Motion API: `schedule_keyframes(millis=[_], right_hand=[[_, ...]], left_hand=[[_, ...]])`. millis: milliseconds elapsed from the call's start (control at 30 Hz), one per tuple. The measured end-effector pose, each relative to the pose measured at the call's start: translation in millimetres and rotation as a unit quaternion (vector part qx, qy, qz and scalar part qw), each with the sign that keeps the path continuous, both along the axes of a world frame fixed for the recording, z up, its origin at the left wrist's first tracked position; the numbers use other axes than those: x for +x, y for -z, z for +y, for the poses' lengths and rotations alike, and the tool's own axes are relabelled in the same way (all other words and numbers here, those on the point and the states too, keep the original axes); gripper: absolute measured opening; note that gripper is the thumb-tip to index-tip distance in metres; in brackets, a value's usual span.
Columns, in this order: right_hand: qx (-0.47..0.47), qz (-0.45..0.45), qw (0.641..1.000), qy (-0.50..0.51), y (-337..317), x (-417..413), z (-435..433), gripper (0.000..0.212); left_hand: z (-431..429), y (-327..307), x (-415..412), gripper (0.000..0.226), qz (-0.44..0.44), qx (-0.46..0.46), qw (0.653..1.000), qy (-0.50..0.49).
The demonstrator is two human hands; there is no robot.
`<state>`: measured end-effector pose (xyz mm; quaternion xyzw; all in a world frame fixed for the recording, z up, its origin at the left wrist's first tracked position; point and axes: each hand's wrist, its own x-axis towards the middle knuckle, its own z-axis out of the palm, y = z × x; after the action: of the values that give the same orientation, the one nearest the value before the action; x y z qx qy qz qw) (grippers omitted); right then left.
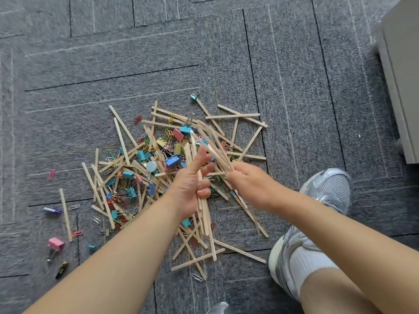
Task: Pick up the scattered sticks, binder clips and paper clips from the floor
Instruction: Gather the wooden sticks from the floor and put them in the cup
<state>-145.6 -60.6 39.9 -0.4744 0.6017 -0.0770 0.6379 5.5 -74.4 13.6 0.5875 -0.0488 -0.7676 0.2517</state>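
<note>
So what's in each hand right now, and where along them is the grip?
Both hold wooden sticks. The left hand grips a bundle around its middle. The right hand pinches a few sticks at their near ends, blurred by motion.

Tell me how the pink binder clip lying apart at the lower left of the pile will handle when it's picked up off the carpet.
The pink binder clip looks small and boxy, so it is probably light and rigid. Its wire handles seem to trail toward the viewer and may flop when lifted. Resting on the carpet, it seems unlikely to roll or slide.
</note>
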Motion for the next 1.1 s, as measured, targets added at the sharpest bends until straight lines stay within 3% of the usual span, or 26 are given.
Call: schedule_keyframes(millis=[100, 200, 300, 367, 467, 533, 633, 733, 900, 1100], right_hand=[[0.040, -0.060, 0.996, -0.043, 3, 14, 7, 0.021], [0.045, -0.071, 0.996, -0.025, 4, 15, 8, 0.026], [0.078, -0.033, 0.996, -0.014, 6, 1, 1, 0.039], [0.094, -0.016, 0.994, 0.056, 10, -9, -3, 0.036], [0.144, -0.044, 0.960, 0.236, 12, -15, -11, 0.033], [0.153, -0.046, 0.943, 0.293, 14, -12, -14, 0.034], [0.089, 0.049, 0.951, 0.292, 20, -5, -14, 0.041], [0.021, 0.125, 0.952, 0.278, 21, -2, -12, 0.047], [0.001, 0.122, 0.944, 0.305, 24, 3, -11, 0.046], [0.063, 0.033, 0.924, 0.376, 20, 3, -11, 0.044]], left_hand=[[-4, -4, -13, 0.057, -0.009, -0.006, 1.000, 0.022], [-7, 0, -18, 0.031, -0.084, 0.023, 0.996, 0.018], [-11, 6, -11, 0.022, -0.159, 0.039, 0.986, 0.036], [-12, 7, -8, 0.022, -0.183, 0.049, 0.979, 0.076], [-9, 3, -8, 0.027, -0.141, 0.067, 0.983, 0.094], [-7, -1, -9, 0.027, -0.090, 0.074, 0.990, 0.074], [-4, -5, -15, 0.026, -0.021, 0.092, 0.994, 0.049], [1, -5, -25, 0.026, -0.013, 0.092, 0.987, 0.131], [10, -8, -39, 0.030, 0.003, 0.081, 0.962, 0.262], [13, -7, -35, 0.033, 0.073, 0.054, 0.969, 0.231]])
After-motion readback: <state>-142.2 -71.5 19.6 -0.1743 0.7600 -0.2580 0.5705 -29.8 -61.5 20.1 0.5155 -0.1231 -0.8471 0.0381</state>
